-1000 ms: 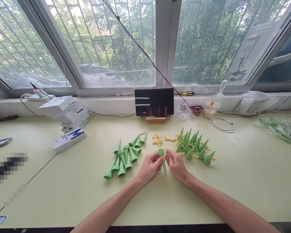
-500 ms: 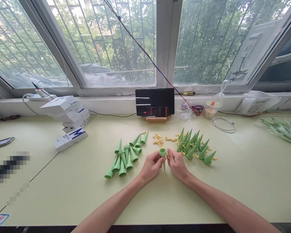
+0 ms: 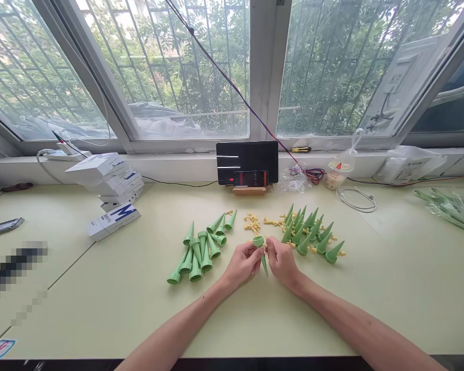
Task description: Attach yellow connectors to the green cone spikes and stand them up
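Note:
A green plant watering spike [image 3: 258, 241] is in my left hand [image 3: 241, 264], its threaded open cap end up and its tip slanting down to the right. My right hand [image 3: 282, 262] pinches a small yellow valve [image 3: 266, 247] against the side of the spike, just below the collar; the fingers partly hide it. On the left lies a loose group of green spikes [image 3: 196, 252]. Standing tip up on the right are several green spikes [image 3: 303, 242] with yellow valves on their sides. Between the groups is a small pile of yellow valves [image 3: 252, 223].
A black tablet [image 3: 247, 154] with a phone [image 3: 251, 178] before it leans by the window sill. White boxes [image 3: 114, 220] are stacked at left. A cup [image 3: 335, 175], a coiled white cable [image 3: 356, 200] and bagged green strips [image 3: 452, 208] lie at right.
The spike in my left hand has tilted, its tip swinging slightly right and its open end turning left. Both hands stay together at the same place.

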Motion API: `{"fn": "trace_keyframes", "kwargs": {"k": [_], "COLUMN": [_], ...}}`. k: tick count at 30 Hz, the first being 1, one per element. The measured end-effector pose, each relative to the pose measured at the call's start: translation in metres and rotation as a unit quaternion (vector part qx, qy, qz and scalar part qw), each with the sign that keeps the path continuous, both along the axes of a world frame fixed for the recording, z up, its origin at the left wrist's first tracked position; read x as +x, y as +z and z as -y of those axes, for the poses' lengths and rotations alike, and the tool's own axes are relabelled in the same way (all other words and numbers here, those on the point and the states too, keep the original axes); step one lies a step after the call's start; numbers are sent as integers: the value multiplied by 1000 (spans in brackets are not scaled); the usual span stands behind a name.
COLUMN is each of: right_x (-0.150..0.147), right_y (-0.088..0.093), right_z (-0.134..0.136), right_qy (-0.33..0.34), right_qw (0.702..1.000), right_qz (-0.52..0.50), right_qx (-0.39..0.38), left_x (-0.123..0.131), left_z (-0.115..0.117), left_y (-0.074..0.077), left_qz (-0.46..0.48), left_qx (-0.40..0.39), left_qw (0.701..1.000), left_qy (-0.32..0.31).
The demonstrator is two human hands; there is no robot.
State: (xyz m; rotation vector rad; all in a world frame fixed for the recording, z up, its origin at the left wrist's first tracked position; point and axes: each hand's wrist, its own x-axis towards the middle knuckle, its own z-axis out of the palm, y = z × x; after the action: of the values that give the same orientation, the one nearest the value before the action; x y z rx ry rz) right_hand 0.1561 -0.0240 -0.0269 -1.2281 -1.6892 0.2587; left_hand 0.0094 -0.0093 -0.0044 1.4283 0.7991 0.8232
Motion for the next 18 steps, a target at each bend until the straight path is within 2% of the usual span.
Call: {"fn": "trace_keyframes", "kwargs": {"k": [10, 14, 18], "right_x": [2, 1, 1], "right_y": [-5, -5, -4], "right_z": [-3, -2, -2], "right_qy": [-22, -31, -26], "right_qw": [993, 990, 989], "right_qz": [82, 90, 89], "right_qx": [82, 102, 118], "left_x": [-1, -2, -3], "left_z": [1, 2, 2], "left_y": [5, 4, 2], "left_qz": [12, 42, 96], "left_qx": [-20, -102, -191], "left_qw": [1000, 994, 975], "left_qy": [-8, -21, -61]}}
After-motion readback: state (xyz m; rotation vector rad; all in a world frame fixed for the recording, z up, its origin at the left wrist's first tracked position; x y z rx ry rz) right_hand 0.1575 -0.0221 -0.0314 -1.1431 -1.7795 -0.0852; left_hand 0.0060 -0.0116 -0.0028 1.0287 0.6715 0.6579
